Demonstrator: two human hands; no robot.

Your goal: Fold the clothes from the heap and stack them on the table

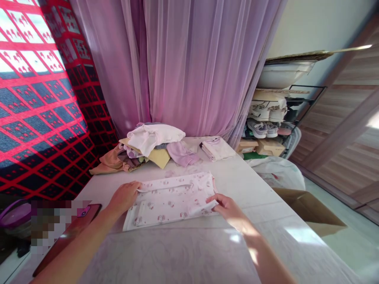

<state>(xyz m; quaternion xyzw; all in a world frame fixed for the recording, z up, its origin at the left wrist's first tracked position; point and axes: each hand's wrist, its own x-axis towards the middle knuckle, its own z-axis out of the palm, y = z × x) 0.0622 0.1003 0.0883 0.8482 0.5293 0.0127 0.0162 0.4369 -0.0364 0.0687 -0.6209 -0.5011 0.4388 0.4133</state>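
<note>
Two grips: left hand [126, 195] is pinching the upper-left edge, right hand [224, 204] the lower-right edge.
Printed garment [167, 201]: is lying mid-frame on the desk [177, 256]; uneven tugging could be skewing its folds.
Clothes pile [155, 138]: is sitting above, left of centre; a bump could be toppling it.

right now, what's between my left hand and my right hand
In the head view, a white garment with small printed figures lies between the left hand and the right hand.

White garment [170, 203], small pinkish print, apparently part-folded, flat on table [177, 252]
</note>
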